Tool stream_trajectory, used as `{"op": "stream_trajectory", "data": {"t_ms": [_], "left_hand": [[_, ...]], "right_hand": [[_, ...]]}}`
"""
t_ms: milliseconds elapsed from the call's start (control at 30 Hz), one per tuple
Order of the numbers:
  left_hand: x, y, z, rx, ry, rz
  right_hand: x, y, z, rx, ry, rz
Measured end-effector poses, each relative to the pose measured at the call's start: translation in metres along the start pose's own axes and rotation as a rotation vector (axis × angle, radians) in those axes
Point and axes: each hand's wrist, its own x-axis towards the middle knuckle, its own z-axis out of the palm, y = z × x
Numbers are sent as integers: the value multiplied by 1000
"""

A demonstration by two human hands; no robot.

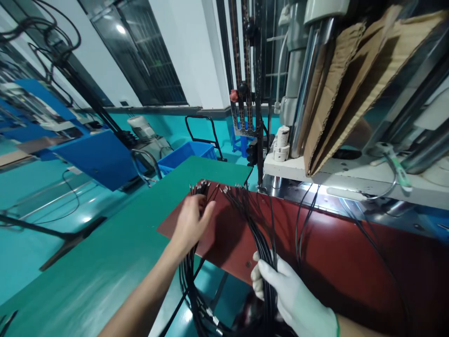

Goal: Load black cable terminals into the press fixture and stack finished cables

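My bare left hand (191, 219) is curled over one bundle of black cables (189, 276), thumb sticking out to the right. Silvery cable tips show just beyond its fingers, and the fingers themselves are partly hidden. In a white glove, my right hand (277, 281) is wrapped around a second bundle of black cables (257, 234). That bundle runs up over the reddish-brown board (224, 234), where its metal-tipped ends fan out. Below my hands both bundles hang in loops past the board's near edge, with silvery fittings (212, 316) on them.
A green tabletop (115, 252) stretches to the left. Beyond the board stands a white machine base (351, 175) with folded cardboard (333, 103) between its columns. A few loose cables (305, 215) lie across the board. A blue bin (189, 154) is behind the table.
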Motion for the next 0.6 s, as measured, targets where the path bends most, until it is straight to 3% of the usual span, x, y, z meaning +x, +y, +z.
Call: {"op": "stream_trajectory", "data": {"t_ms": [67, 133, 200, 267, 333, 467, 533, 600], "left_hand": [[-15, 26, 10, -422, -407, -26], [-29, 46, 27, -820, -742, -155], [-39, 61, 46, -1202, -875, -349], [-46, 72, 61, -1474, -881, -529], [-52, 80, 69, -1615, -850, -604], [-62, 91, 62, -1715, -732, -523], [-68, 94, 51, -1689, -669, -457], [-76, 98, 41, -1625, -625, -382]], "right_hand": [[-2, 5, -1, -48, -36, -44], [-8, 8, -1, -157, -104, -80], [-15, 13, -1, -296, -149, -64], [-17, 21, -2, -399, -149, -6], [-15, 29, -4, -466, -97, 8], [-17, 22, -5, -669, -96, 9], [-23, 2, -4, -808, -120, 66], [-29, -23, -2, -929, -100, -1]]}}
